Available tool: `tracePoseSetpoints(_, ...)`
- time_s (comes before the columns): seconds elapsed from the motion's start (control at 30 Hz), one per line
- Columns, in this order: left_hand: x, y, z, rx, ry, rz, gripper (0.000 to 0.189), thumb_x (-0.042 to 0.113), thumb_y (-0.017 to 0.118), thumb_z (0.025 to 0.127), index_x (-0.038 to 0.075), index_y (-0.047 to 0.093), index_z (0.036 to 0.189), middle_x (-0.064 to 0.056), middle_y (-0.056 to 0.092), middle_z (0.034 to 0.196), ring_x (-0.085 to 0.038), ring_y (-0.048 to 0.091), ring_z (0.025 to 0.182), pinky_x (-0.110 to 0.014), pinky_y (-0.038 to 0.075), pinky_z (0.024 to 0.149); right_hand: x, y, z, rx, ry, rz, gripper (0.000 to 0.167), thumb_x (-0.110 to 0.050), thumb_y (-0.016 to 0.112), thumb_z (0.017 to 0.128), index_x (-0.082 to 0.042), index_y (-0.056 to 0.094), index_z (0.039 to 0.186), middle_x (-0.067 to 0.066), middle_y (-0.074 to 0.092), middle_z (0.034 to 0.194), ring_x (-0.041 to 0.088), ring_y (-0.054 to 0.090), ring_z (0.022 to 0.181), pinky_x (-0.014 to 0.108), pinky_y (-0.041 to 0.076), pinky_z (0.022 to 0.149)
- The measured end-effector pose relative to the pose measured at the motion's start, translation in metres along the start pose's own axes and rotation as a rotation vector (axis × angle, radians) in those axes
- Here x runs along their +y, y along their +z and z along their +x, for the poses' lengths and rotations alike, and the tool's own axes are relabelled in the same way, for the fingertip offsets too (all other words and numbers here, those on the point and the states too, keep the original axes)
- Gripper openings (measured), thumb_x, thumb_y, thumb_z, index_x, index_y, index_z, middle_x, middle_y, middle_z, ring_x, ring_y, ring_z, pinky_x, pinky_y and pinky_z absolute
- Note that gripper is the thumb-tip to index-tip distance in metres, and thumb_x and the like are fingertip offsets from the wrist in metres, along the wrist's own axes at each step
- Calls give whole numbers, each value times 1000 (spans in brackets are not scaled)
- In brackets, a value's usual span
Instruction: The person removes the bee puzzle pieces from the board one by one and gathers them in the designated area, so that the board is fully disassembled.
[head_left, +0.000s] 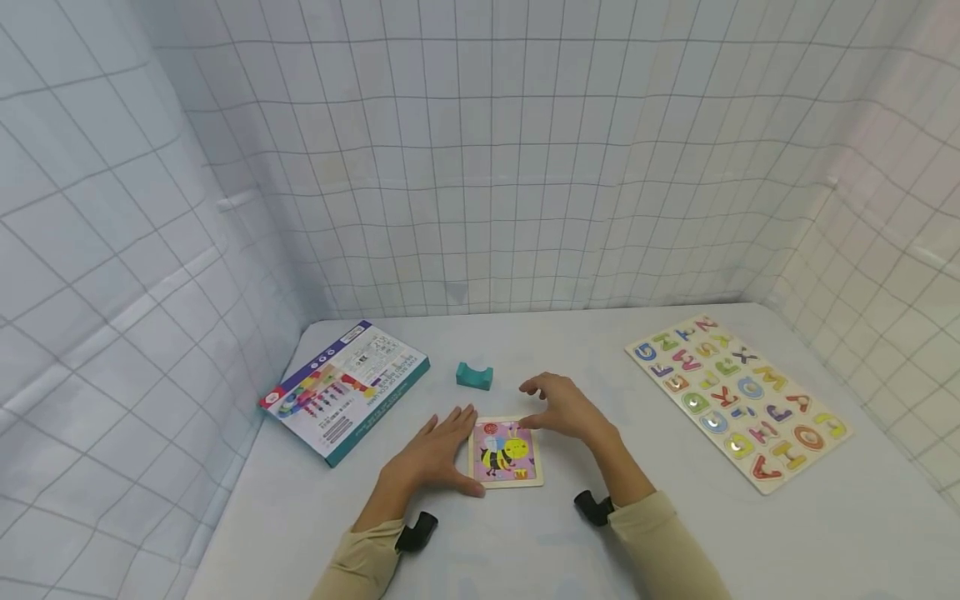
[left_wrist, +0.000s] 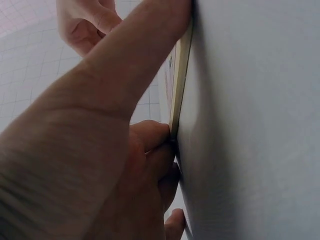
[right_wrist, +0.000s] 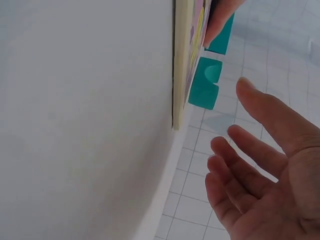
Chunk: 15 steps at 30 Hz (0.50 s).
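A small square puzzle with a bee picture and pale wooden frame lies flat on the table between both hands. My left hand rests along its left side, fingers spread, the thumb touching the near left corner. From the left wrist view, the thumb and fingers meet the puzzle's edge. Above the puzzle's far right corner hovers my right hand, its fingers loosely bent and holding nothing. The right wrist view shows a gap between that hand and the puzzle.
Beyond the puzzle stands a teal block with a curved notch. A printed flat box lies at the left. On the right is a wooden alphabet board with colourful letters. Grid-patterned walls surround the white table.
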<state>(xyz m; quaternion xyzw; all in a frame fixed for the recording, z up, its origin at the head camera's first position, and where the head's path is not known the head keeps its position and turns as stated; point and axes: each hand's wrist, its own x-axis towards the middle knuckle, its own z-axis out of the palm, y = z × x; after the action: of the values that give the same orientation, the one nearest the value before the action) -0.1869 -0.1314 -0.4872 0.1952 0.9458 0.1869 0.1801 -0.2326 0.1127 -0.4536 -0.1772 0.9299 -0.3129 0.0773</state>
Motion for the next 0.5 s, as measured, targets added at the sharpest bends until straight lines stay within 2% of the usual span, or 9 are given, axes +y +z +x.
tracePoseSetpoints(0.2,1,-1,0,3,6,-9,117,61,80,66,12,22,156,-5,17,164,-25,10,154,-54,7,124,-8,11,12,-92,-30,3,44,-24,85,75,-9,70,114,2,68,103,17,57,91,29,54,79)
tracePoseSetpoints(0.37,0,-2,0,11,9,-8,116,61,80,66,12,24,155,-6,19,164,-26,12,153,-54,9,124,-16,20,18,-166,-38,20,43,-26,84,76,-11,70,113,1,67,101,16,56,91,30,54,82)
tracePoseSetpoints(0.5,0,-2,-2,22,13,-17,115,60,81,66,12,26,155,-6,21,164,-26,14,153,-54,10,124,-21,27,21,-199,-79,20,41,-26,83,77,-11,71,112,0,68,101,16,57,91,30,54,81)
